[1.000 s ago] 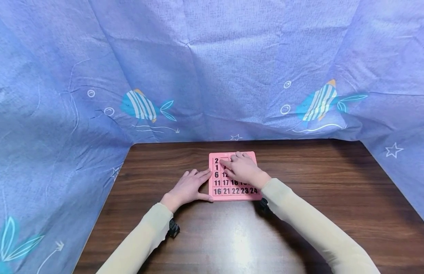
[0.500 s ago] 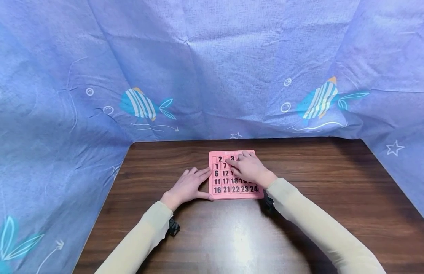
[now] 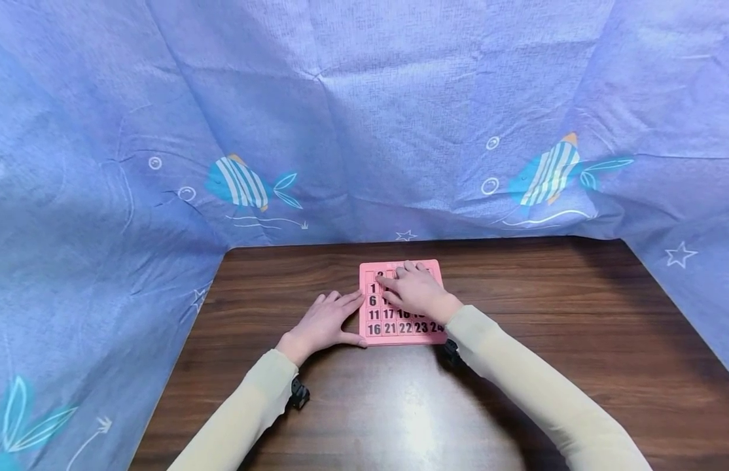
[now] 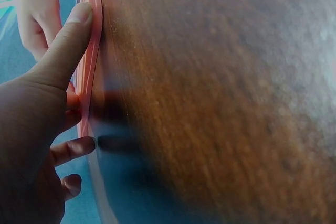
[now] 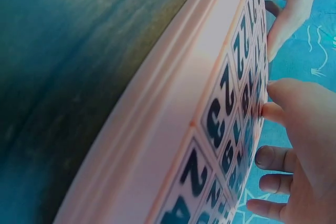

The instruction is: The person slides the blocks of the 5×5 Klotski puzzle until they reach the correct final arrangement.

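Note:
A pink sliding number puzzle (image 3: 406, 339) lies on the table with black numerals on its tiles. My left hand (image 3: 323, 324) holds its left side, thumb at the near left corner and fingers reaching along the edge. In the left wrist view the thumb lies against the puzzle's pink side (image 4: 94, 40). Over the upper rows, my right hand (image 3: 417, 292) reaches with its index fingertip right at the number 2 tile (image 3: 380, 275). A bare slot (image 3: 370, 277) shows in the top left corner. That hand hides several tiles in the middle and upper right.
The puzzle rests on a dark wood table (image 3: 547, 314). A blue fish-print cloth (image 3: 400, 131) hangs behind the table and along its sides. Black wrist cameras (image 3: 298, 392) sit below the cream sleeves (image 3: 247, 409).
The number 2 tile has slid right, out of the top left corner. My right hand shifted right, then back left over the puzzle. My left hand stays in place.

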`<state>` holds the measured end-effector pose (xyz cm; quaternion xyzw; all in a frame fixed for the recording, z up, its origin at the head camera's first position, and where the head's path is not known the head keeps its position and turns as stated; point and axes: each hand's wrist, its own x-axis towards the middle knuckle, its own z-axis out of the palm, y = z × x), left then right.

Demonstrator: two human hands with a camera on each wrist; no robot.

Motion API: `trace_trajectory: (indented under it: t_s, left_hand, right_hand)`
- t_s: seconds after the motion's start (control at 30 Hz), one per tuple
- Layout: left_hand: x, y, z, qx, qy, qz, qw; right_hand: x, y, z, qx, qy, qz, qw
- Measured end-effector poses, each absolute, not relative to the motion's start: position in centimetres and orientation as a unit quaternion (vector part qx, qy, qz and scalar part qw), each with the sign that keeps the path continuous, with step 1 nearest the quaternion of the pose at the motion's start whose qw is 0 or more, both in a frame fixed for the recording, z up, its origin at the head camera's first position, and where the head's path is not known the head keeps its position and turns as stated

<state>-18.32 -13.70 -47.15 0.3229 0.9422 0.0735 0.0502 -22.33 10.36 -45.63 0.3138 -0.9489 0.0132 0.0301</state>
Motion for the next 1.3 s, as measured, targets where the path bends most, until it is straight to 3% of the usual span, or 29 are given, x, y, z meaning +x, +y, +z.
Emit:
trace_trajectory:
  t_s: [0.27, 0.57, 0.97, 1.3]
  left_hand:
    - [-18.5, -13.7, -47.0, 0.321, 0.943, 0.076, 0.051]
    - [-18.3, -13.7, -47.2, 0.329, 0.94, 0.081, 0.037]
    - [-18.3, -13.5, -47.4, 0.337, 0.937, 0.088, 0.027]
    - [-18.4, -13.8, -47.3, 0.338, 0.937, 0.083, 0.026]
  right_hand:
    - [-22.1, 11.5, -45.2, 0.305, -0.951, 0.031, 0.042]
    - [-21.6, 10.8, -45.4, 0.379, -0.925, 0.012, 0.029]
    - [-22.5, 10.1, -45.2, 0.316, -0.949, -0.014, 0.015]
    - [-19.8, 10.6, -44.8, 0.41, -0.912, -0.004, 0.017]
